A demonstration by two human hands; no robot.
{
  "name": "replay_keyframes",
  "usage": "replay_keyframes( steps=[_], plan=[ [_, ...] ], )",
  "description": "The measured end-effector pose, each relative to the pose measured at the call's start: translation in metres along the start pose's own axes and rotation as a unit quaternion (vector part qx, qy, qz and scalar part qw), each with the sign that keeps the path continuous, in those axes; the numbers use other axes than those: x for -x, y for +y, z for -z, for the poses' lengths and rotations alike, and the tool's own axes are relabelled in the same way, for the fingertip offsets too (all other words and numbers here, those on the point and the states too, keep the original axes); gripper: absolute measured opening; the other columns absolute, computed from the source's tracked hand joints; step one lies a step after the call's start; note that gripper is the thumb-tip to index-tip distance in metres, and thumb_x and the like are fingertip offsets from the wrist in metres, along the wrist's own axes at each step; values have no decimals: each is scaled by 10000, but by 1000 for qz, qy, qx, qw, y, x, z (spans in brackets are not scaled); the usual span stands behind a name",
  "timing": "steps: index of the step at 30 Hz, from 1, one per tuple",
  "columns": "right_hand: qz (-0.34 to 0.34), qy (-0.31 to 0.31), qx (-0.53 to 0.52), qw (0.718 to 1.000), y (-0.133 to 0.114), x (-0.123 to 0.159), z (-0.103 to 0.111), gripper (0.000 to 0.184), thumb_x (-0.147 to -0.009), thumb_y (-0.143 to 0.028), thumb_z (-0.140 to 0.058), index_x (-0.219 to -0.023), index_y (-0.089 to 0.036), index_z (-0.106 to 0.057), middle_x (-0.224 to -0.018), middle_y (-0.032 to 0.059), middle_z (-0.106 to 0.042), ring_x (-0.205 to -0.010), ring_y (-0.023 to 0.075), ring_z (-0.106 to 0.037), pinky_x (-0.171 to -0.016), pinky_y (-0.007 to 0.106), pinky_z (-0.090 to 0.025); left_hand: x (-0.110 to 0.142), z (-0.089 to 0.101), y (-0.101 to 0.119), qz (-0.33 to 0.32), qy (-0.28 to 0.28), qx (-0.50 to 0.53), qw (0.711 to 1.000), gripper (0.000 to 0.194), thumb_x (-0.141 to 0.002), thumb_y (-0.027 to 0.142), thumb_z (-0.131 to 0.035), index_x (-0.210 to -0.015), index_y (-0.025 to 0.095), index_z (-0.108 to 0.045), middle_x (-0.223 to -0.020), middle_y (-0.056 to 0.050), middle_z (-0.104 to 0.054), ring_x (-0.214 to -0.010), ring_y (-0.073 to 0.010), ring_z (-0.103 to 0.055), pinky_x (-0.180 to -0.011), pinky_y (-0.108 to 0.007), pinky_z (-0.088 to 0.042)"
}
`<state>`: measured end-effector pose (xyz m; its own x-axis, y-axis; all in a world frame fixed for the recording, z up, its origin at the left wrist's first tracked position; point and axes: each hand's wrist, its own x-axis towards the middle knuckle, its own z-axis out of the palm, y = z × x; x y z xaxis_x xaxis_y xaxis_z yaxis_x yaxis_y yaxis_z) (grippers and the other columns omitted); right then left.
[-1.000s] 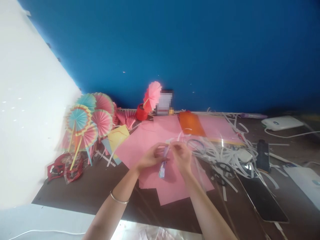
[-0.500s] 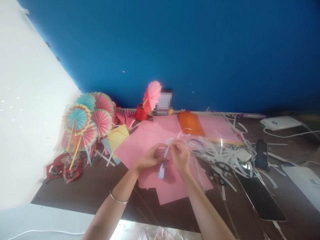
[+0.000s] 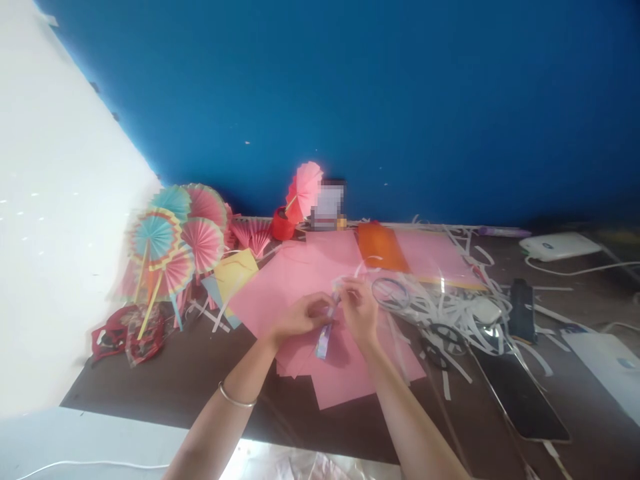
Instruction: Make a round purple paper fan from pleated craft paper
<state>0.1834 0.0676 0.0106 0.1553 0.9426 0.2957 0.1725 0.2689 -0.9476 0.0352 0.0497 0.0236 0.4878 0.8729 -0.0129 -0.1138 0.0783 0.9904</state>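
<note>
Over a spread of pink paper sheets (image 3: 270, 293), both hands hold a narrow, pale bluish-purple strip (image 3: 323, 342), shiny in places. My left hand (image 3: 303, 315) pinches it near its middle between thumb and fingers. The fingertips of my right hand (image 3: 359, 303) are closed at its upper end, where a bit of white shows; exactly what they grip there is too small to make out. From the left fingers the strip's lower end hangs down towards me above the pink paper.
Folded paper fans (image 3: 155, 237) stand at the left by a red patterned item (image 3: 113, 340). A red tape roll (image 3: 283, 225) sits at the back. White paper strips (image 3: 450, 307), scissors (image 3: 445, 340), a phone (image 3: 525, 393) and a white device (image 3: 560, 247) lie to the right.
My left fingers have shifted slightly along the strip, and its lower end has turned a little. My right hand stays in nearly the same place.
</note>
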Motion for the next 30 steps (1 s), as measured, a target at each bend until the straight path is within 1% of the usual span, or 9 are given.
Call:
replay_keyframes(
  steps=[5,9,13,15,17,21,24,28,30],
  plan=[
    [-65,-13,-38,997,-1,-4,1,189,-727,-315,-643,-851,-194,-569,-935,66,-614,-767,174,-600,-604,291,-493,1,2,0,12,-7,-66,998,281,-768,288,-607,-1012,150,-625,-1013,-97,-624,-901,-196,-596,-780,-297,-467],
    [-133,-76,-121,981,-3,-9,7,264,-693,-326,-679,-897,-184,-588,-870,68,-657,-763,183,-610,-596,276,-480,1,2,-4,15,-11,-48,999,276,-782,274,-589,-1027,151,-627,-985,-96,-635,-896,-195,-597,-752,-285,-465],
    [-190,-65,-208,957,0,-10,9,280,-635,-286,-716,-872,-184,-607,-825,52,-670,-660,157,-597,-528,250,-452,0,2,-4,43,-40,-24,998,282,-779,290,-596,-1023,149,-612,-984,-98,-624,-843,-182,-606,-709,-275,-464],
    [-183,-55,-224,956,2,-10,7,257,-631,-282,-709,-851,-187,-614,-833,51,-669,-647,153,-596,-537,259,-456,0,2,-2,34,-36,-2,999,274,-763,297,-616,-993,148,-597,-1000,-95,-603,-842,-174,-600,-704,-269,-463],
    [-167,-46,-218,960,3,-11,6,223,-684,-343,-658,-844,-192,-618,-839,58,-669,-650,163,-600,-533,271,-456,0,2,-1,18,-26,18,999,257,-738,300,-644,-931,148,-571,-961,-75,-587,-814,-157,-592,-686,-256,-462],
    [-135,-45,-192,971,2,-10,7,343,-793,-502,-493,-887,-199,-623,-859,69,-661,-666,173,-594,-513,276,-448,0,3,-3,17,-12,25,999,277,-705,314,-676,-840,154,-495,-827,-26,-558,-741,-130,-579,-645,-237,-455],
    [-101,-68,-133,984,-1,-8,8,324,-740,-476,-600,-917,-205,-621,-841,51,-651,-688,169,-592,-534,263,-457,-1,3,-6,16,-6,26,1000,307,-693,322,-688,-824,163,-461,-803,-17,-561,-717,-124,-579,-626,-232,-451],
    [-79,8,-102,992,-3,-6,7,296,-686,-366,-693,-906,-200,-587,-724,15,-630,-647,162,-592,-563,274,-476,0,0,-3,38,21,53,998,374,-660,334,-718,-820,185,-414,-849,-38,-612,-758,-149,-615,-656,-259,-473],
    [-63,44,-87,993,-3,-5,6,262,-687,-341,-694,-872,-193,-581,-715,10,-622,-640,157,-590,-587,282,-481,1,-1,0,52,16,88,995,384,-672,342,-710,-837,194,-396,-865,-59,-644,-795,-177,-638,-697,-297,-487]
  ],
)
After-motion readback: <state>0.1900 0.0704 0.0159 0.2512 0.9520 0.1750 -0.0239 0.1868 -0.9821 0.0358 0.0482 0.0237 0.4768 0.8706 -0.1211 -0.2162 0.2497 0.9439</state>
